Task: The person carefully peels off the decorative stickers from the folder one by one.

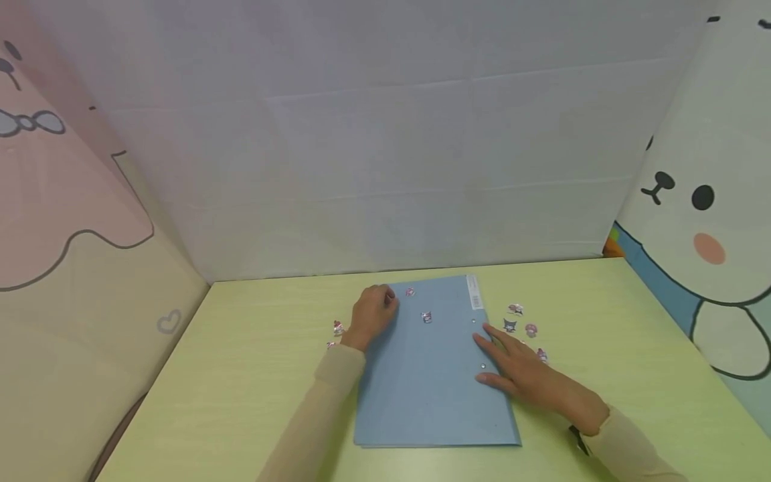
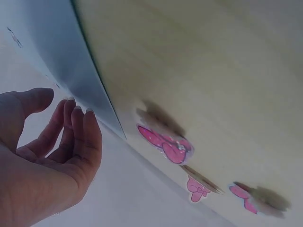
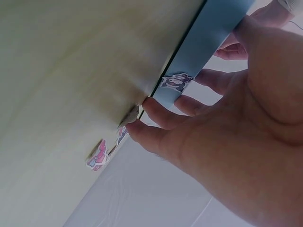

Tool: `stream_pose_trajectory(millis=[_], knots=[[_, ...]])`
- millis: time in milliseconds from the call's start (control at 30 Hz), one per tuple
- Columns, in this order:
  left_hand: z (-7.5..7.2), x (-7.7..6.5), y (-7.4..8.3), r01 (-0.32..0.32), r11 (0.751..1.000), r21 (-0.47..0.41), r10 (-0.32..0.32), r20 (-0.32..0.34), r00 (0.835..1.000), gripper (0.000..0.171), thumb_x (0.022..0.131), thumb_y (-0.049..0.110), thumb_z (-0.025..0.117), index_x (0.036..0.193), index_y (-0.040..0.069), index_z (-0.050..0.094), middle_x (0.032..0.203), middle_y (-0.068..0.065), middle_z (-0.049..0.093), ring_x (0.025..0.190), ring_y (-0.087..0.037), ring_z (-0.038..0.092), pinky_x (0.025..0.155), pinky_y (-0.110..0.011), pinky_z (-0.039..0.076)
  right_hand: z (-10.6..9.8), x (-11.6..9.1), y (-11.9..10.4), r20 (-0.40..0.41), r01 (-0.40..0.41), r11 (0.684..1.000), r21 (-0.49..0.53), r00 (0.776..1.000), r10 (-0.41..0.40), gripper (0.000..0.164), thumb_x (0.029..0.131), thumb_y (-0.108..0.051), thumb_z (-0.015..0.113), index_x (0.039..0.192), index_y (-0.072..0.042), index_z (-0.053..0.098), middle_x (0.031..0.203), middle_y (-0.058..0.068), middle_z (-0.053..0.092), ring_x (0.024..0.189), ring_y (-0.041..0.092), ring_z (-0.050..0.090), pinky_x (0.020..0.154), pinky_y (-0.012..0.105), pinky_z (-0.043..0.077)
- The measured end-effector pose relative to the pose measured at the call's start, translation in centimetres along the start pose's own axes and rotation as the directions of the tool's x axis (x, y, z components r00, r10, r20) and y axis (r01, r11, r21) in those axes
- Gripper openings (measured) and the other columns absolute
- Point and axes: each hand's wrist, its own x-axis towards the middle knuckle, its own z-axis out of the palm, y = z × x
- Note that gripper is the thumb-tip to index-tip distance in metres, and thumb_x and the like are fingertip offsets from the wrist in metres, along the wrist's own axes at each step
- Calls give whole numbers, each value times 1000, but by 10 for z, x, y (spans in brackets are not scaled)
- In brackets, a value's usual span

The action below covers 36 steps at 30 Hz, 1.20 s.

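A blue folder (image 1: 430, 381) lies flat on the pale green table, with a white barcode label (image 1: 474, 292) along its upper right edge. Two small cartoon stickers (image 1: 426, 316) show on its upper part. My left hand (image 1: 371, 314) is at the folder's upper left edge with bent fingers; in the left wrist view its thumb stands apart from the fingertips, nothing visible between them. Fingers spread, my right hand (image 1: 524, 371) rests over the folder's right edge. A dark cartoon sticker (image 3: 176, 82) overlaps the folder beside those fingers in the right wrist view.
Loose stickers lie left of the folder, among them a pink one (image 2: 165, 144). Several more, including a mushroom-like pink one (image 1: 531, 330), lie to its right. A white cloth (image 1: 385, 167) hangs behind the table (image 1: 241, 395), with cartoon-printed cloths at both sides.
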Motion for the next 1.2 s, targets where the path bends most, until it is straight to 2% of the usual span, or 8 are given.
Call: stream_pose_trajectory(millis=[467,733,1200], knots=[[10,10,11,10,999,32,-10,13,1000,18,97,19,71,97,1,71,84,-8,63,80,-23,59,71,-38,52,1,0,-1,3,-13,1000,-1,1000,13,67,101,-38,64,153,0,44,158,28,36,140,50,40,106,66,39],[9,13,21,45,998,38,-46,33,998,21,99,19,70,99,-1,71,88,-12,65,83,-26,61,75,-43,54,1,0,0,10,-15,1000,-1,1000,15,68,101,-39,64,153,0,44,158,28,36,140,50,40,106,66,39],[16,19,26,57,997,59,-60,46,997,17,99,15,70,102,-2,68,93,-14,65,89,-29,63,81,-45,54,1,0,1,17,-27,1000,10,1000,26,68,101,-39,64,153,0,44,159,28,35,141,51,39,107,66,37]])
